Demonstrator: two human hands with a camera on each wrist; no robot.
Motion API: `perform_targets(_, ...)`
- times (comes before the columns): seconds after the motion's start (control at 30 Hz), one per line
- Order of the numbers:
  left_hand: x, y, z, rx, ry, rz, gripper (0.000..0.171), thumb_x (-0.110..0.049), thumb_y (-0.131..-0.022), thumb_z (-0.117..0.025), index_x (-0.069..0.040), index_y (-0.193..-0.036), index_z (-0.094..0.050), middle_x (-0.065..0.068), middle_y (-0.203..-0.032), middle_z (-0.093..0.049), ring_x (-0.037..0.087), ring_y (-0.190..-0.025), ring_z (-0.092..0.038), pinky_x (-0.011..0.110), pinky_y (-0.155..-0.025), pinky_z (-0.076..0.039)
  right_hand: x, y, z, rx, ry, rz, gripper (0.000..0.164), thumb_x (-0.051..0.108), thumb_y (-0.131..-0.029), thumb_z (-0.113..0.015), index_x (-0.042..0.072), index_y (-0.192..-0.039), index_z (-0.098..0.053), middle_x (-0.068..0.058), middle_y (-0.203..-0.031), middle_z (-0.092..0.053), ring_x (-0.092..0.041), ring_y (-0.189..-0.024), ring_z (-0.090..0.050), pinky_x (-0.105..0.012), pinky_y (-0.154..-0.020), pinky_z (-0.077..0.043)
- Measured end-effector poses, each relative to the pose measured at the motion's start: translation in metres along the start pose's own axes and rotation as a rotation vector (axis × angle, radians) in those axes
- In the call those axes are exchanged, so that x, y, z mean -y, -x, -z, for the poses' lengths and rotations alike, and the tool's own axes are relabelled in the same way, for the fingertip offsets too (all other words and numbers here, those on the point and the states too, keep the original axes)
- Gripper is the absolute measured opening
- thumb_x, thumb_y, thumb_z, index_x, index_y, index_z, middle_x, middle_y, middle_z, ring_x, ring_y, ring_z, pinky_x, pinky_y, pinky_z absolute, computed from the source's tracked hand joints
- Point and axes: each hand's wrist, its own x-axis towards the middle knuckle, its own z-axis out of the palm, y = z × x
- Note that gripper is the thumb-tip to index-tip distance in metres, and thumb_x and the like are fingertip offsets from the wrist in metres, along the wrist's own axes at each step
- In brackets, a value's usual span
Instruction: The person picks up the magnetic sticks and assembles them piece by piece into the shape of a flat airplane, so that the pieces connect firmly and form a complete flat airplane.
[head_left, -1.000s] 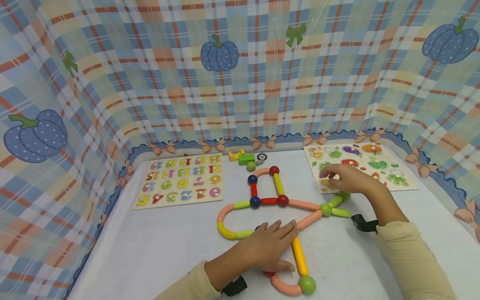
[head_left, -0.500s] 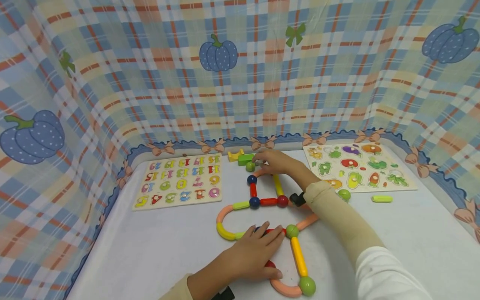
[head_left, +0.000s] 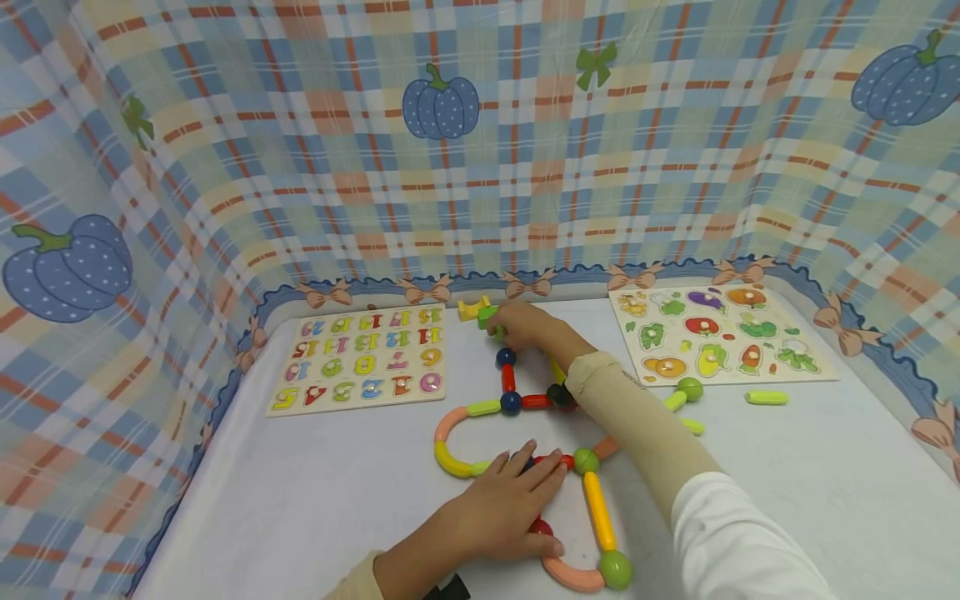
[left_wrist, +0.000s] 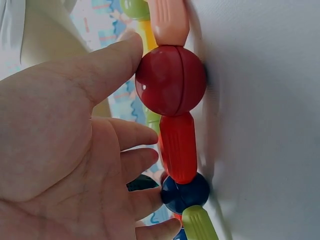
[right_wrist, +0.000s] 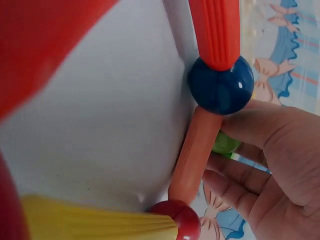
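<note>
In the head view, my left hand [head_left: 504, 510] lies with fingers spread over magnetic sticks and balls joined in a line, touching the red stick [head_left: 564, 462]. The left wrist view shows its thumb beside a dark red ball [left_wrist: 172, 80] and fingertips beside a red stick [left_wrist: 179, 147] and a blue ball [left_wrist: 186, 192]. At the back, my right hand [head_left: 525, 325] reaches past the frame of sticks. In the right wrist view its thumb and fingers pinch a green ball [right_wrist: 226, 143], partly hidden behind a salmon curved stick [right_wrist: 196, 155].
A number puzzle board [head_left: 357, 360] lies at the left, a vegetable puzzle board [head_left: 723, 335] at the right. A yellow block [head_left: 472, 309] and green block [head_left: 487, 316] stand by the right hand. A loose light green stick [head_left: 767, 398] lies at the right. Plaid curtain encloses the back.
My right hand has moved from beside the vegetable board leftward to the back middle and closed round the green ball. My left hand has shifted slightly left and stays on the sticks.
</note>
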Motion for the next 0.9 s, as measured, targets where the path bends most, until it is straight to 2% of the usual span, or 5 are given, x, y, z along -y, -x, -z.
perform_targets(0.23, -0.001, 0.0, 0.0, -0.003, -0.009, 0.005, 0.084, -0.071, -0.078, -0.035, -0.023, -0.145, -0.017, -0.007, -0.149, -0.007, 0.024, -0.135, -0.007, 0.046, -0.103, -0.021, 0.0, 0.025, 0.013, -0.06, -0.047, 0.071, 0.03, 0.014, -0.081, -0.066, 0.014, -0.111, -0.065, -0.001, -0.105, -0.059, -0.016, -0.093, -0.051, -0.034, -0.08, -0.043)
perform_targets(0.37, -0.001, 0.0, 0.001, 0.005, -0.015, 0.017, 0.085, -0.072, -0.077, -0.035, -0.024, -0.145, -0.016, -0.008, -0.149, -0.006, 0.023, -0.135, -0.007, 0.047, -0.102, -0.021, -0.009, 0.065, 0.029, -0.17, -0.193, 0.179, 0.026, 0.02, -0.082, -0.067, 0.014, -0.107, -0.065, -0.002, -0.106, -0.06, -0.016, -0.088, -0.054, -0.034, -0.076, -0.046)
perform_targets(0.5, -0.001, 0.0, 0.001, 0.009, -0.013, 0.03, 0.086, -0.072, -0.075, -0.036, -0.025, -0.145, -0.016, -0.009, -0.149, -0.007, 0.023, -0.135, -0.008, 0.048, -0.102, -0.022, -0.028, 0.121, 0.035, -0.269, -0.308, 0.208, 0.02, 0.018, -0.085, -0.063, 0.017, -0.105, -0.064, 0.001, -0.102, -0.058, -0.014, -0.077, -0.054, -0.03, -0.065, -0.047)
perform_targets(0.63, -0.002, 0.0, 0.0, 0.008, -0.011, 0.038, 0.087, -0.073, -0.075, -0.036, -0.026, -0.145, -0.016, -0.009, -0.149, -0.007, 0.023, -0.135, -0.008, 0.048, -0.102, -0.022, -0.049, 0.185, 0.031, -0.281, -0.353, 0.086, 0.02, 0.014, -0.084, -0.063, 0.017, -0.104, -0.064, 0.001, -0.1, -0.059, -0.015, -0.072, -0.053, -0.03, -0.063, -0.047)
perform_targets(0.9, -0.003, -0.003, -0.003, 0.0, -0.015, 0.044, 0.087, -0.073, -0.075, -0.037, -0.026, -0.145, -0.016, -0.008, -0.149, -0.007, 0.024, -0.135, -0.006, 0.048, -0.102, -0.021, -0.084, 0.279, 0.002, -0.107, -0.281, -0.27, 0.016, 0.009, -0.078, -0.065, 0.013, -0.094, -0.067, -0.004, -0.095, -0.06, -0.017, -0.077, -0.051, -0.034, -0.065, -0.044)
